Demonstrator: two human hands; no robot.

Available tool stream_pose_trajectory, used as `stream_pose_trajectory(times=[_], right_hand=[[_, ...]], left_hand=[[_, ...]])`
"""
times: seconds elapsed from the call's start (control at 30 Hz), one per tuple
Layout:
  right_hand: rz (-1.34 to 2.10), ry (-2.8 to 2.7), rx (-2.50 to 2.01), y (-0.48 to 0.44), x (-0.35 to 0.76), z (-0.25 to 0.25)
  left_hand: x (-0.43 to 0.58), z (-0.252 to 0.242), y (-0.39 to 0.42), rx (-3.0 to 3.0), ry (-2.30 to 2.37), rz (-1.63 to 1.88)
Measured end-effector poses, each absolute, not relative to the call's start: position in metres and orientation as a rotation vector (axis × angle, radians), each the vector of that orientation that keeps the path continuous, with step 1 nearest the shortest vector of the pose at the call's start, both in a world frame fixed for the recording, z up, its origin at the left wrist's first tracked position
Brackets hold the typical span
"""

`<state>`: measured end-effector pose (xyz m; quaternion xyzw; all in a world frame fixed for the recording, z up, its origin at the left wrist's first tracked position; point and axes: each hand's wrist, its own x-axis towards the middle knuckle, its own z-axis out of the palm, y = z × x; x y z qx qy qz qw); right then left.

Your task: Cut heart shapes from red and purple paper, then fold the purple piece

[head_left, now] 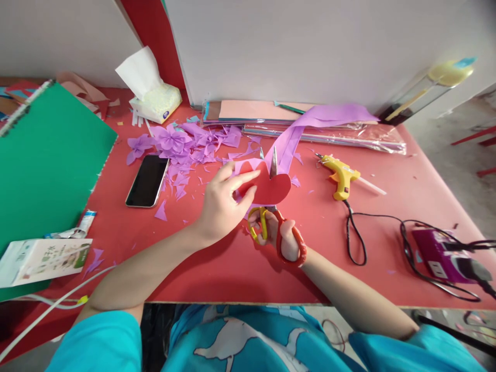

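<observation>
My left hand (225, 201) pinches a red paper petal shape (277, 191), which lies over a sheet of purple paper (284, 147). The purple paper trails off as a long strip toward the back right. In my right hand (289, 240) is a pair of scissors (298, 250) with one red and one yellow handle loop. Its blades are apart and point away from me, with the tips showing beyond the red shape's far edge. The middle of the blades is hidden behind the papers.
Purple paper flowers and scraps (178, 144) lie at the back left, near a phone (147, 181) and a tissue pack (158, 101). To the right are a yellow glue gun (341, 175) and a purple power strip (437, 258) with cables. A green board (50, 170) stands left.
</observation>
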<state>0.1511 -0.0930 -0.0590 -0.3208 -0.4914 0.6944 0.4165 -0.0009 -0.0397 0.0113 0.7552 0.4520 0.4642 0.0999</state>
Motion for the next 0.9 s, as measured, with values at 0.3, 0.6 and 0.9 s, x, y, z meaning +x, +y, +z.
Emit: stream_pose_trajectory(times=[0.3, 0.6, 0.9], right_hand=[[1.726, -1.207, -0.798, -0.094, 0.148, -0.055], [1.716, -1.203, -0.862, -0.094, 0.148, -0.048], [1.690, -1.222, -0.855, -0.093, 0.149, -0.053]], left_hand=[[0.000, 0.010, -0.039, 2.232, 1.344, 1.387], [0.000, 0.009, -0.039, 2.216, 1.347, 1.366], [-0.002, 0.009, -0.038, 2.221, 1.355, 1.341]])
